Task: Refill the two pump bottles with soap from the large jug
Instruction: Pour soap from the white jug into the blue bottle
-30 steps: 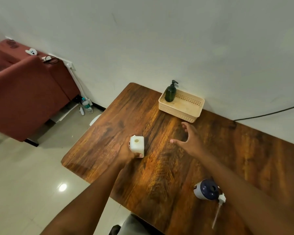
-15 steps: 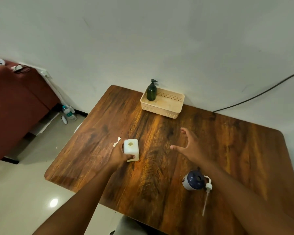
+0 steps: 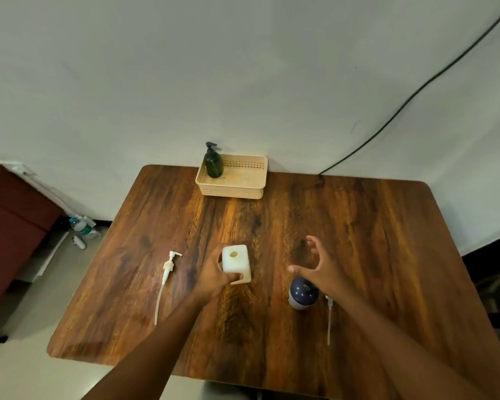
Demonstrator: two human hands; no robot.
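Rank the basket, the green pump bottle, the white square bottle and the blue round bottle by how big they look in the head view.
1. Beige basket, clearly largest.
2. White square bottle.
3. Green pump bottle and blue round bottle: too close to rank; the green one stands farther away and the blue one is partly hidden.

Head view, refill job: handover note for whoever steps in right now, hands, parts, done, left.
Left hand grips the white square bottle, which stands open on the table.
Right hand is open, fingers spread, holding nothing, above the blue round bottle.
Both pumps are out: one pump lies left of the white bottle, the other pump right of the blue one.
A dark green pump bottle stands in the basket.
The large jug is not in view.
Left: fill both, refit pumps.
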